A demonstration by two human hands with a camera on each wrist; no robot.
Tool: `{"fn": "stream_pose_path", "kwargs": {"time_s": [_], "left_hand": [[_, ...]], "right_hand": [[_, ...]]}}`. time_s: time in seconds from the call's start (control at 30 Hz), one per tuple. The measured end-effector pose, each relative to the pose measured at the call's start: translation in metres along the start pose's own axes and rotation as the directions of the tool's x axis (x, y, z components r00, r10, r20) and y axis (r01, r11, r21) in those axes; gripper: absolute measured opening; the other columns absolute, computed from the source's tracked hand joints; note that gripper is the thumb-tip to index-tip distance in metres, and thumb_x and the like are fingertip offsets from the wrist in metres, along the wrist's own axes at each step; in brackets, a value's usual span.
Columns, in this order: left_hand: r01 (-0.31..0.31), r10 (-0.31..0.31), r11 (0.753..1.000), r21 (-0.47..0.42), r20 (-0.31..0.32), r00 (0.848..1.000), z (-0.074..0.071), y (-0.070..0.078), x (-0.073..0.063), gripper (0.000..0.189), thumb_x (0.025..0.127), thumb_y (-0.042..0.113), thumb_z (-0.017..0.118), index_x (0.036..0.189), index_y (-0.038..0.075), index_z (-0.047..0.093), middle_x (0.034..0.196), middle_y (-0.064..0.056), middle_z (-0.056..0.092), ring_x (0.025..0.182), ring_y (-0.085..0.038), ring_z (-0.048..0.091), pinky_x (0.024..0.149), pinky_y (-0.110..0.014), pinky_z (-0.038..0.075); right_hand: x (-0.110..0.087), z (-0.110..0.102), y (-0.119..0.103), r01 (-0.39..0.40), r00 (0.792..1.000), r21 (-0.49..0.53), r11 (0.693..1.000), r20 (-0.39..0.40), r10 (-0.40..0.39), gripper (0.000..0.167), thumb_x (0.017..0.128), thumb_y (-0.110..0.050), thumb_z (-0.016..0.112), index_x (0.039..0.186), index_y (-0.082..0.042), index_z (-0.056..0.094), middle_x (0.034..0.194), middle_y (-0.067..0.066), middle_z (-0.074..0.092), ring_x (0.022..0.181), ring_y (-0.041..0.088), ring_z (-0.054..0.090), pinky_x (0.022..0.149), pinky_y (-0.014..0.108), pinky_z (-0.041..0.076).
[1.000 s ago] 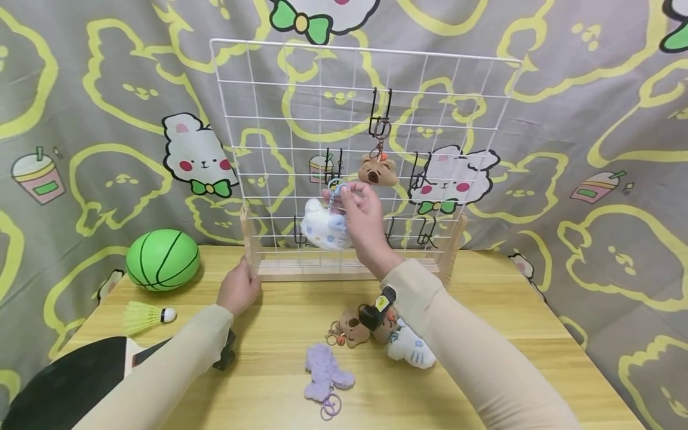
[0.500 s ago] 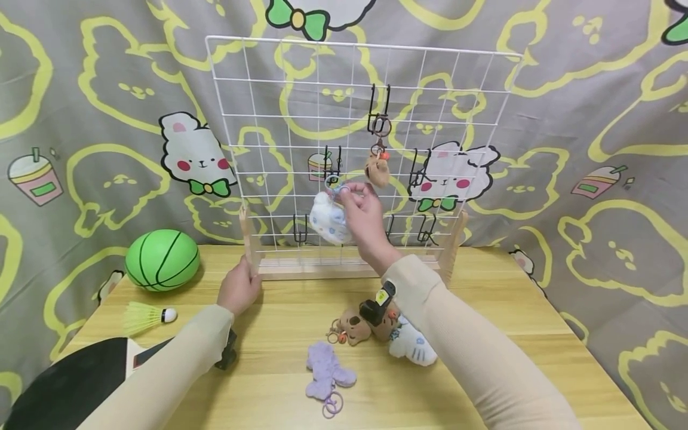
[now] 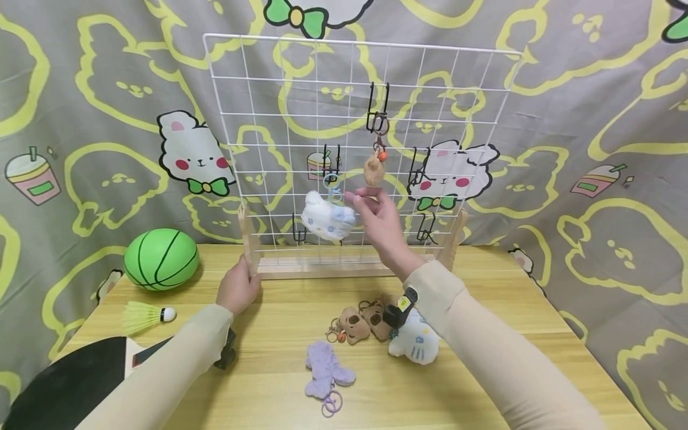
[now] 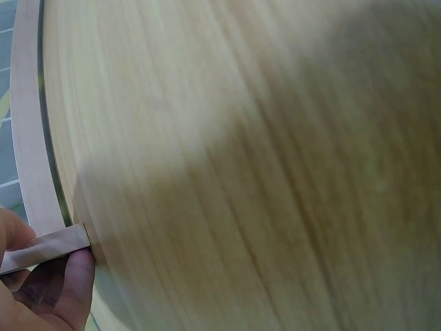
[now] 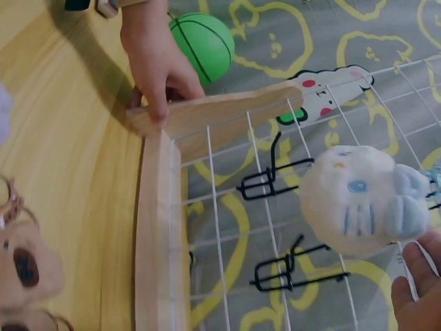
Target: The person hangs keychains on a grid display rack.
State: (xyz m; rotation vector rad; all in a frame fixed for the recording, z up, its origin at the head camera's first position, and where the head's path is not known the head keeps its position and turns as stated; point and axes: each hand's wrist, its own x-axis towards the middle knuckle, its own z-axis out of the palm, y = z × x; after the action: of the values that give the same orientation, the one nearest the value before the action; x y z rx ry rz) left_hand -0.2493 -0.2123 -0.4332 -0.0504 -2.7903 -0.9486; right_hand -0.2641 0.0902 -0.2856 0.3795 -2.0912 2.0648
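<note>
A white cat plush keychain point(image 3: 325, 218) with blue bows hangs by its light blue ring from a black hook on the white wire grid point(image 3: 352, 42). My right hand point(image 3: 383, 224) is just right of it, fingers loosely bent and holding nothing; in the right wrist view its fingertips lie close beside the plush's bow. Above that hand, a brown plush keychain point(image 3: 373, 171) dangles from a higher hook, turned with its face away. My left hand point(image 3: 238, 285) grips the left wooden foot point(image 3: 246, 239) of the grid stand, thumb and fingers on either side of its end.
On the table lie two brown plush keychains point(image 3: 353, 326), another white cat plush point(image 3: 416, 340) partly under the right wrist, and a purple plush point(image 3: 322, 370). To the left are a green ball point(image 3: 161, 260), a yellow shuttlecock point(image 3: 145, 316) and a black paddle point(image 3: 70, 382). Several hooks carry nothing.
My right hand has let go of the white cat keychain's ring and drawn back to the right; the plush now hangs by itself. The brown hanging plush has spun round. My left hand stays put.
</note>
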Motion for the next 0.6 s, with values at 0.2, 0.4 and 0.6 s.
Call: {"fn": "stream_pose_path", "kwargs": {"time_s": [0.2, 0.4, 0.6], "left_hand": [[-0.002, 0.002, 1.000, 0.003, 0.005, 1.000, 0.001, 0.001, -0.001, 0.047, 0.100, 0.011, 0.052, 0.139, -0.013, 0.042, 0.113, -0.038, 0.067, 0.080, -0.036, 0.066, 0.067, -0.047, 0.057], [-0.014, 0.014, 1.000, 0.006, -0.001, 1.000, -0.005, 0.002, 0.000, 0.047, 0.100, 0.011, 0.053, 0.139, -0.013, 0.043, 0.110, -0.037, 0.067, 0.075, -0.034, 0.063, 0.061, -0.042, 0.052], [-0.006, 0.006, 1.000, 0.000, 0.012, 1.000, -0.002, 0.002, 0.001, 0.048, 0.100, 0.011, 0.052, 0.141, -0.013, 0.041, 0.109, -0.037, 0.067, 0.074, -0.032, 0.063, 0.061, -0.041, 0.051]], "right_hand": [[-0.015, -0.028, -0.005, 0.074, 0.997, -0.088, 0.993, 0.022, -0.072, 0.027, 0.108, -0.012, 0.054, 0.130, 0.004, 0.052, 0.139, 0.026, 0.066, 0.137, 0.029, 0.060, 0.119, 0.040, 0.042], [-0.035, -0.055, -0.006, 0.128, 0.987, -0.148, 0.981, 0.111, -0.112, 0.025, 0.108, -0.010, 0.053, 0.129, 0.004, 0.054, 0.136, 0.026, 0.068, 0.126, 0.012, 0.068, 0.116, 0.029, 0.048], [-0.062, -0.080, -0.003, 0.174, 0.941, -0.209, 0.962, 0.322, -0.100, 0.021, 0.106, -0.010, 0.057, 0.121, 0.004, 0.062, 0.122, 0.024, 0.074, 0.109, 0.009, 0.074, 0.101, 0.030, 0.059]]}}
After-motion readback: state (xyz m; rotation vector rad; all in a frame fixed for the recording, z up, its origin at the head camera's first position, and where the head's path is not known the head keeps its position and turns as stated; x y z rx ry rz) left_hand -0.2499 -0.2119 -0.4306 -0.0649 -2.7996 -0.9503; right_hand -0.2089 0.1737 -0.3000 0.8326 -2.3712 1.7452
